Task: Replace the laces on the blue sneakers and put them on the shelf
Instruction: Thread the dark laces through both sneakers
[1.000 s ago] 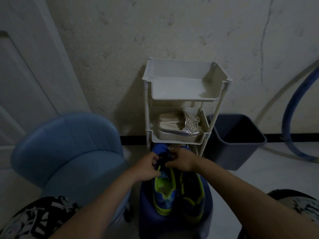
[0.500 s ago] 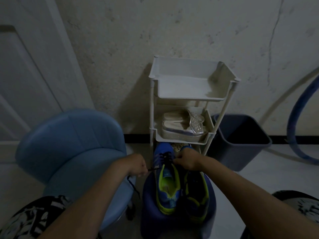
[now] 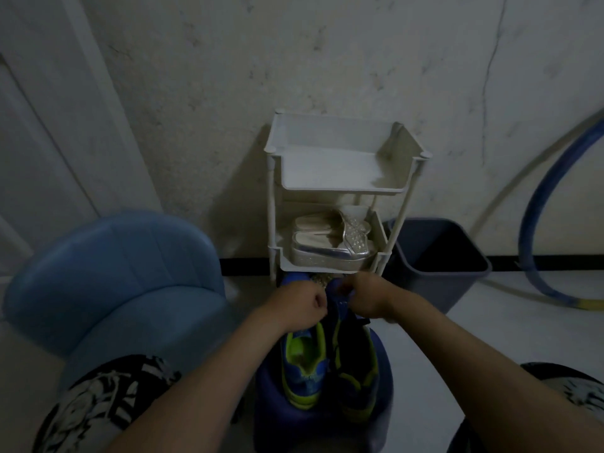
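Two blue sneakers (image 3: 330,364) with lime-green lining sit side by side, toes pointing away, on a dark blue stool (image 3: 323,426) between the person's knees. Both hands work at the toe end: the left hand (image 3: 299,307) is curled into a closed fist over the front of the left shoe, though whether its grip holds a lace cannot be told, and the right hand (image 3: 366,297) is likewise folded shut at the tongue of the right shoe, its contents hidden. Just beyond stands one white shelf (image 3: 343,191) with tiers, the top tier bare and the middle one holding one pair of silver sandals (image 3: 330,243). To the right is one dark bin (image 3: 438,259), and further right one blue hoop (image 3: 539,204) leans against the cracked wall (image 3: 327,53). One light blue chair (image 3: 114,276) stands left, beside a white door (image 3: 42,125). The floor (image 3: 490,322) is pale.
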`<state>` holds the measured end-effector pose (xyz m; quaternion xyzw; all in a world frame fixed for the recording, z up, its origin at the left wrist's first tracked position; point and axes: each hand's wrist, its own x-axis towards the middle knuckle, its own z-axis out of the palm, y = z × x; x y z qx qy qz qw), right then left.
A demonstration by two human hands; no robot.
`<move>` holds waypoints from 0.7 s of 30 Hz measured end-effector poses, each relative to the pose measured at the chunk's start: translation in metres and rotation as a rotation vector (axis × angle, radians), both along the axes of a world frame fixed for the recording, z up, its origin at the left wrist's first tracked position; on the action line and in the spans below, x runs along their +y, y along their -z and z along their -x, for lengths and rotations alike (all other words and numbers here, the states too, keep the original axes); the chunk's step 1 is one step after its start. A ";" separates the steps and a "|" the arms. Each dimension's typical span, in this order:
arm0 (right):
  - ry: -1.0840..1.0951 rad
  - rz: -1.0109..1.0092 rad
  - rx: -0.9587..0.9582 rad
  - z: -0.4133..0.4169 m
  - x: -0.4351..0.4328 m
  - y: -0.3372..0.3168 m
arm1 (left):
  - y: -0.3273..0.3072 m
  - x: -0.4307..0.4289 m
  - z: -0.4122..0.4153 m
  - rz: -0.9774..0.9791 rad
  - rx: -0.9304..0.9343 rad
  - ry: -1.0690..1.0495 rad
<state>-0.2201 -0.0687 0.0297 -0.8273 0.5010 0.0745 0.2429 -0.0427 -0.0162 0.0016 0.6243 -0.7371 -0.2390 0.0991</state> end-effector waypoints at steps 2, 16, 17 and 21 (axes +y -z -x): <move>-0.069 -0.041 0.064 0.011 0.004 0.002 | 0.003 -0.001 0.017 -0.044 -0.057 0.059; 0.213 0.091 -0.381 0.044 -0.006 0.010 | -0.015 -0.028 0.055 -0.161 0.230 -0.002; 0.267 0.080 -0.459 0.044 -0.006 0.007 | -0.019 -0.029 0.055 -0.162 0.280 -0.027; 0.512 -0.128 -0.821 0.049 0.001 -0.005 | -0.037 -0.028 0.056 -0.149 0.445 -0.144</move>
